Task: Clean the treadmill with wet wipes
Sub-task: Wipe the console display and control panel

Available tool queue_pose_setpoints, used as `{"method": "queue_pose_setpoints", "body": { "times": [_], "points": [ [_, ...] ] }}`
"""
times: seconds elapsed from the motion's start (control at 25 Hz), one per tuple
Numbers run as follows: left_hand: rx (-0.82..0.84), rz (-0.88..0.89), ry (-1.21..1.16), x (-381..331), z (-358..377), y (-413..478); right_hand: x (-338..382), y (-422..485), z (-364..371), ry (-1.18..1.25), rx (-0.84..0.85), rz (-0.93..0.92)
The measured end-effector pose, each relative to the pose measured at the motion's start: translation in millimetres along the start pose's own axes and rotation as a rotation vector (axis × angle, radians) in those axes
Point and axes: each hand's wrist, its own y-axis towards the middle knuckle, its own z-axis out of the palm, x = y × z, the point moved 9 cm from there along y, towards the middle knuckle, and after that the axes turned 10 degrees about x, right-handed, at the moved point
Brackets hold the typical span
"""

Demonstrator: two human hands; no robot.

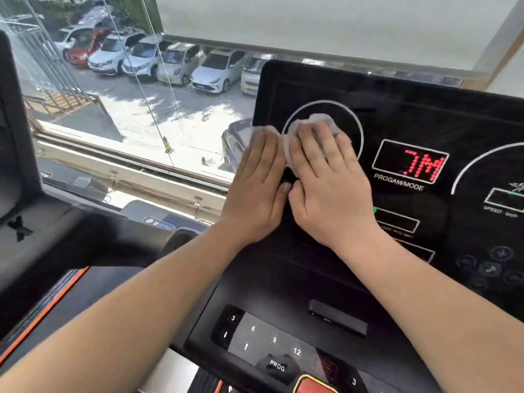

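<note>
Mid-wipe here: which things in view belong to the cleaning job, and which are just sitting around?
In the job:
- left hand and right hand, flat on the wet wipe
- treadmill console under them

Just there:
- black block on the console shelf
- black machine on the left
- parked cars outside the window

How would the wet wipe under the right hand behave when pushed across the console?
Probably floppy: the wet wipe bunches in soft folds past the right hand. It should slide easily, since the console panel looks glossy and smooth. Likely thin and light, so it may crumple unless pressed flat.
</note>
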Motion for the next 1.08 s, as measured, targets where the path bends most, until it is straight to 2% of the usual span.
{"method": "queue_pose_setpoints", "body": {
  "times": [0.16, 0.28, 0.4, 0.48, 0.56, 0.72, 0.8, 0.92, 1.0, 1.08],
  "points": [
    [0.258, -0.048, -0.022, -11.0, 78.8, -115.1, 46.1, -84.6, 70.1, 0.025, 0.193, -0.108],
    [0.421, 0.022, 0.044, -18.0, 98.7, -157.5, 59.3, -125.9, 92.9, 0.033, 0.266, -0.173],
    [0.396, -0.020, 0.094, 4.2, 78.9, -137.4, 46.0, -126.1, 85.3, -0.001, 0.256, -0.194],
    [0.339, -0.145, 0.043, 20.7, 63.5, -119.0, 27.7, -120.4, 69.9, -0.011, 0.203, -0.106],
    [0.309, -0.175, -0.013, 12.5, 64.9, -117.7, 17.1, -125.5, 62.2, -0.001, 0.172, -0.017],
    [0.399, -0.118, -0.079, -33.8, 100.2, -170.5, 25.9, -174.5, 81.5, 0.083, 0.250, 0.042],
    [0.480, -0.042, -0.033, -49.8, 116.9, -188.2, 28.4, -192.4, 89.3, 0.100, 0.288, 0.047],
    [0.511, 0.009, 0.090, -52.5, 122.2, -187.3, 25.5, -195.0, 88.1, 0.076, 0.312, 0.026],
    [0.522, -0.091, 0.100, -38.0, 120.9, -187.0, 23.1, -191.2, 86.9, 0.030, 0.330, 0.005],
    [0.510, -0.282, 0.029, -11.0, 113.9, -190.5, 27.2, -182.5, 86.1, 0.010, 0.333, -0.018]
  ]
}}
